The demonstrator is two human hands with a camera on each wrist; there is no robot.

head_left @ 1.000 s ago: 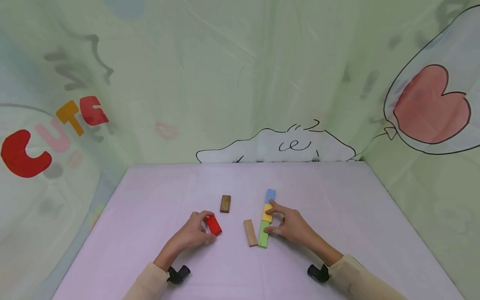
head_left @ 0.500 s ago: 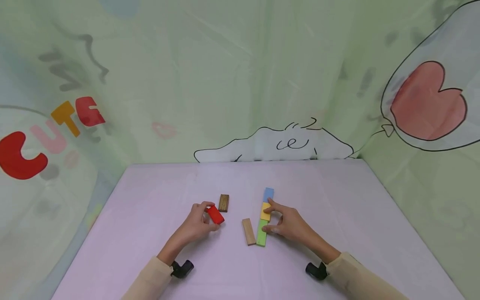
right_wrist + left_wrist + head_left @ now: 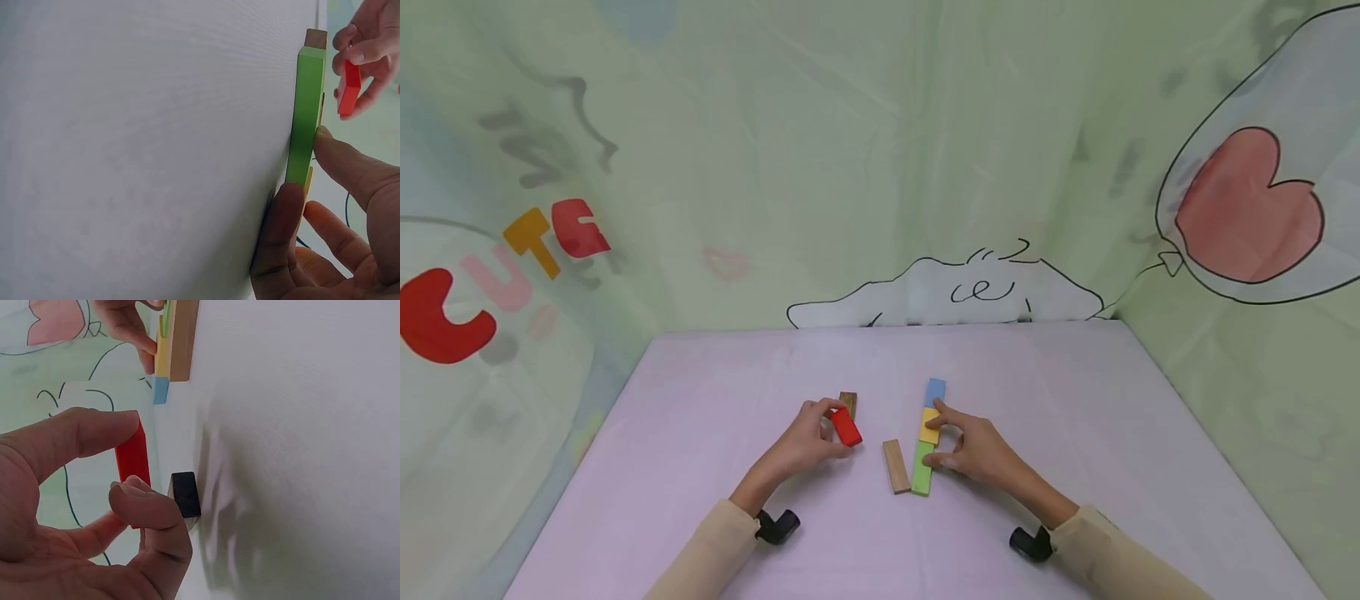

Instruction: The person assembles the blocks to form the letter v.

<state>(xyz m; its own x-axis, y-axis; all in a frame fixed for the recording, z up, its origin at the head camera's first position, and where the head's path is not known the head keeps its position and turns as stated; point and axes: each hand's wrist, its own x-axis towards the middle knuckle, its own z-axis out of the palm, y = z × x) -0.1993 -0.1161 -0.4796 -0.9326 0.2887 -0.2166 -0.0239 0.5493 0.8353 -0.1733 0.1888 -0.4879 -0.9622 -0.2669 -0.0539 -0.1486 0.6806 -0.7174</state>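
Note:
In the head view my left hand [image 3: 807,439] pinches a red wooden block [image 3: 847,427] between thumb and fingers. It holds the block above the table, partly in front of a dark brown block [image 3: 849,401]. My right hand [image 3: 979,447] touches a straight row of blocks with bent fingers. That row runs from a green block [image 3: 922,477] in front, through a yellow block [image 3: 928,434], to a blue block [image 3: 936,390] at the back. Thumb on the green one, index finger on the yellow one. A light wood block [image 3: 896,467] lies slightly slanted left of the green block.
A pale lilac cloth covers the table [image 3: 1037,367]. Green printed curtains [image 3: 850,167] stand behind it and at both sides. Each wrist carries a small black camera, the left one [image 3: 778,527] and the right one [image 3: 1032,544].
My left hand has moved right and slightly away from me with the red block, which now covers part of the dark brown block. My right hand stays at the row.

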